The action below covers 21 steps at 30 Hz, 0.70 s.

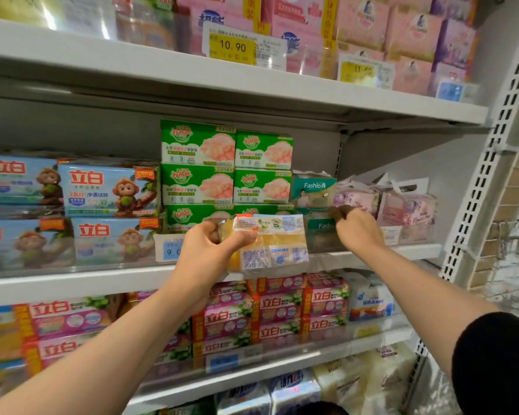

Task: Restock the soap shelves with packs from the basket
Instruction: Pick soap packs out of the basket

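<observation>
My left hand (pixel 210 250) grips a clear-wrapped pack of yellow soap bars (pixel 277 250), held up in front of the middle shelf (pixel 72 287). My right hand (pixel 355 229) reaches onto that shelf, its fingers curled at the teal Fashio packs (pixel 313 190); whether it grips one is hidden. Green soap boxes (pixel 225 166) are stacked just left of the Fashio packs. The basket is out of view.
Blue monkey-print soap packs (pixel 108 190) fill the shelf's left part, and floral pink packs (pixel 402 205) its right end. Pink and red multipacks (pixel 276 310) line the shelf below. Pink boxes and yellow price tags (pixel 232 46) sit above. A slotted upright (pixel 489 151) bounds the right side.
</observation>
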### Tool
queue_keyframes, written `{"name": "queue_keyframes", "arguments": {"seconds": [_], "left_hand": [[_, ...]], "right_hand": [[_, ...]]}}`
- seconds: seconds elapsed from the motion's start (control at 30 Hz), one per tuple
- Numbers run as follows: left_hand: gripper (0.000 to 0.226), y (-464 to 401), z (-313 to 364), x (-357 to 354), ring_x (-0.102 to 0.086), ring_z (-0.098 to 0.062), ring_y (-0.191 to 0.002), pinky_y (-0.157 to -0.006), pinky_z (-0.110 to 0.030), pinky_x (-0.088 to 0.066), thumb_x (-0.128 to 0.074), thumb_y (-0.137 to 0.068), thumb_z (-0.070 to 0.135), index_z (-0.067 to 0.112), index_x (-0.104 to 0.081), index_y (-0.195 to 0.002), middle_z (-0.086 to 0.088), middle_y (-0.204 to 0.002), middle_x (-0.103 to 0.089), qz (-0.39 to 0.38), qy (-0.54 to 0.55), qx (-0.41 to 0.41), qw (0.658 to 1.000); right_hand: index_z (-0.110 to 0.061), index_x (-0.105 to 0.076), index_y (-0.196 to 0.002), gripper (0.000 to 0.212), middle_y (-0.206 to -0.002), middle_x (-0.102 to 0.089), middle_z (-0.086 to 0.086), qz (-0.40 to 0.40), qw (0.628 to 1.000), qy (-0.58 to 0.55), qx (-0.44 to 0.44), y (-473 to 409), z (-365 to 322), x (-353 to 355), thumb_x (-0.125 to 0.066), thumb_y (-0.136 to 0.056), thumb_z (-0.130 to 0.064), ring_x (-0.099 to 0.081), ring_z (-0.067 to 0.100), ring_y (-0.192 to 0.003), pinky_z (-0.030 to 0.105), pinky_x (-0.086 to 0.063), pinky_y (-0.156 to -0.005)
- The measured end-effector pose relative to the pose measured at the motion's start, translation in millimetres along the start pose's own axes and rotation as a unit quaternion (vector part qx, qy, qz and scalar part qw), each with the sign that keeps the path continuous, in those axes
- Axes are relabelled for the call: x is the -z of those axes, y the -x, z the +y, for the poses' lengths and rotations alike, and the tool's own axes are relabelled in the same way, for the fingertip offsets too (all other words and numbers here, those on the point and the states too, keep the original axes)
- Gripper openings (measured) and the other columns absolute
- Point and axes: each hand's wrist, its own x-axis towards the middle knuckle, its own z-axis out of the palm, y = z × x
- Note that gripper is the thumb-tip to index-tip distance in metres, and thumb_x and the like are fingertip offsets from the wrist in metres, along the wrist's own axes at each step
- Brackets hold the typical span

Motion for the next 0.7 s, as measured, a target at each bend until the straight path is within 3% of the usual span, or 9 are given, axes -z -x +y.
{"name": "queue_keyframes", "arguments": {"seconds": [0.07, 0.17, 0.3, 0.43, 0.5, 0.57, 0.63, 0.7], "left_hand": [[0.04, 6, 1, 0, -0.072, -0.022, -0.084, -0.069, -0.03, -0.059, -0.079, -0.076, 0.015, 0.009, -0.062, -0.111, -0.01, -0.093, -0.074, -0.006, -0.015, -0.028, 0.999], [0.048, 26, 4, 1, -0.068, -0.01, -0.081, -0.067, -0.018, -0.053, -0.085, -0.069, 0.014, 0.02, -0.062, -0.11, 0.003, -0.09, -0.071, -0.057, -0.145, -0.197, 0.968], [0.07, 45, 12, 3, -0.062, -0.004, -0.108, -0.084, -0.015, -0.049, -0.084, -0.068, 0.027, 0.016, -0.052, -0.129, 0.008, -0.12, -0.064, -0.175, -0.3, -0.381, 0.857], [0.065, 40, 17, 11, -0.051, -0.019, -0.127, -0.104, -0.032, -0.042, -0.072, -0.072, 0.019, 0.011, -0.045, -0.13, -0.007, -0.136, -0.056, -0.205, -0.403, -0.524, 0.722], [0.054, 36, 16, 15, -0.05, -0.023, -0.129, -0.105, -0.041, -0.042, -0.067, -0.077, 0.009, 0.008, -0.045, -0.127, -0.012, -0.135, -0.056, -0.201, -0.414, -0.563, 0.686], [0.046, 32, 15, 21, -0.05, -0.023, -0.129, -0.108, -0.044, -0.04, -0.06, -0.082, 0.01, 0.008, -0.045, -0.126, -0.013, -0.136, -0.055, -0.19, -0.408, -0.566, 0.69], [0.048, 31, 15, 29, -0.047, -0.02, -0.132, -0.111, -0.042, -0.036, -0.06, -0.084, 0.016, 0.01, -0.044, -0.128, -0.011, -0.138, -0.053, -0.179, -0.396, -0.543, 0.719], [0.055, 33, 15, 32, -0.043, -0.014, -0.134, -0.113, -0.032, -0.035, -0.062, -0.08, 0.019, 0.011, -0.043, -0.131, -0.006, -0.139, -0.049, -0.147, -0.379, -0.511, 0.758]], "right_hand": [[-0.012, -0.057, -0.123, 0.034, -0.125, -0.058, 0.017, 0.003, 0.999, 0.028, 0.037, 14, 3, -3, -0.035, -0.101, -0.026, -0.052, 0.035, -0.116, 0.046, -0.029, -0.11], [-0.016, -0.044, -0.14, 0.041, -0.139, -0.047, 0.016, 0.008, 0.997, 0.02, 0.079, 24, 10, -6, -0.033, -0.101, -0.028, -0.044, 0.034, -0.126, 0.048, -0.02, -0.114], [-0.008, -0.047, -0.132, 0.04, -0.134, -0.048, 0.018, -0.002, 0.997, -0.016, 0.07, 29, 16, -4, -0.039, -0.101, -0.031, -0.043, 0.033, -0.123, 0.042, -0.034, -0.104], [-0.008, -0.059, -0.117, 0.037, -0.121, -0.056, 0.015, 0.032, 0.996, -0.073, 0.045, 35, 13, -1, -0.047, -0.098, -0.037, -0.05, 0.033, -0.113, 0.04, -0.042, -0.09], [-0.01, -0.069, -0.099, 0.037, -0.106, -0.064, 0.011, 0.097, 0.979, -0.173, 0.053, 45, 5, 6, -0.054, -0.093, -0.043, -0.057, 0.03, -0.101, 0.043, -0.047, -0.085], [-0.009, -0.071, -0.082, 0.046, -0.087, -0.069, 0.01, 0.088, 0.943, -0.308, 0.091, 58, -7, 17, -0.058, -0.084, -0.052, -0.063, 0.028, -0.086, 0.045, -0.051, -0.077], [-0.011, -0.072, -0.082, 0.047, -0.083, -0.072, 0.012, -0.044, 0.883, -0.457, 0.099, 71, -25, 32, -0.06, -0.075, -0.056, -0.066, 0.024, -0.082, 0.043, -0.053, -0.076], [-0.017, -0.074, -0.09, 0.04, -0.098, -0.07, 0.023, -0.211, 0.805, -0.55, 0.069, 82, -38, 42, -0.067, -0.07, -0.051, -0.065, 0.027, -0.091, 0.042, -0.054, -0.084]]}}
